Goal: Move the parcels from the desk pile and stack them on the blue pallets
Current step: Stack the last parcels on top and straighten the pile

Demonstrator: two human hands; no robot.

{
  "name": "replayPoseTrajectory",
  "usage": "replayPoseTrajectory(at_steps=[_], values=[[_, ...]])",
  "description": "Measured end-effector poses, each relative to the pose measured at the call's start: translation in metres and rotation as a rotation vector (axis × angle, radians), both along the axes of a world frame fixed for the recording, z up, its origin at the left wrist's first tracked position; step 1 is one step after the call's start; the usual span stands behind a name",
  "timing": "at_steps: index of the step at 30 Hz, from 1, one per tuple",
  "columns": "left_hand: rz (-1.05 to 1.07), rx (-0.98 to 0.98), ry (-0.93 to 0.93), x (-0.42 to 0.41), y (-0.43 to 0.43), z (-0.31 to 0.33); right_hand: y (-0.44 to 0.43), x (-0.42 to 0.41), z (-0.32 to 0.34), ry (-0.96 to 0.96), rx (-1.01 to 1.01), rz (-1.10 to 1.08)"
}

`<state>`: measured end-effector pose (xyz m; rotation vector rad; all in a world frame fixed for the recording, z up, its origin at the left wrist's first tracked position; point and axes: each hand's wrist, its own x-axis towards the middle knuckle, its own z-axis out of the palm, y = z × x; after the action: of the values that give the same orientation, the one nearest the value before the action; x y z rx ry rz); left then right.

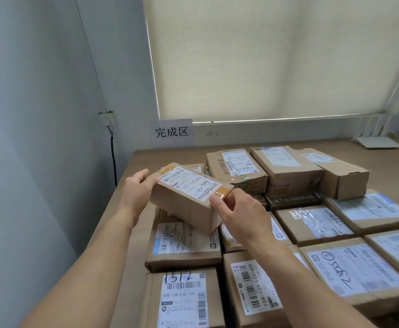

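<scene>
1. Here, a small cardboard box (184, 204) is held tilted, label up, just above the pile of parcels (312, 223) on the desk (127, 185).
2. The left hand (135, 192) grips the box's end at 9 o'clock, with its fingers curled against that end and their tips partly hidden.
3. The right hand (238, 216) pinches the corner at 4 o'clock, with the thumb pressed on the orange tape and the fingers wrapped round the end.
4. At 12 o'clock from the box, a paper sign (172, 132) hangs on the wall by the bottom corner of a drawn blind (264, 55).
</scene>
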<state>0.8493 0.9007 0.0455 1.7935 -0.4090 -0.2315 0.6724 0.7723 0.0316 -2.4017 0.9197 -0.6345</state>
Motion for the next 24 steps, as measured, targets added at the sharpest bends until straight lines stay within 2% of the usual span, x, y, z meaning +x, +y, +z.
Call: replayPoseTrajectory(at_steps=[5,11,16,24], values=[[0.061,-0.068,-0.007,-0.011,0.029,-0.013,-0.002,0.014,-0.001,-0.122,0.104,0.134],[0.078,-0.03,0.022,-0.016,0.039,-0.025,-0.007,0.019,-0.002,-0.115,0.143,0.16],[-0.021,-0.06,0.055,-0.028,0.035,-0.025,-0.009,0.008,-0.005,-0.139,0.184,0.175],[-0.199,-0.03,-0.064,-0.066,0.011,-0.023,-0.031,-0.036,-0.001,-0.266,0.166,0.021]])
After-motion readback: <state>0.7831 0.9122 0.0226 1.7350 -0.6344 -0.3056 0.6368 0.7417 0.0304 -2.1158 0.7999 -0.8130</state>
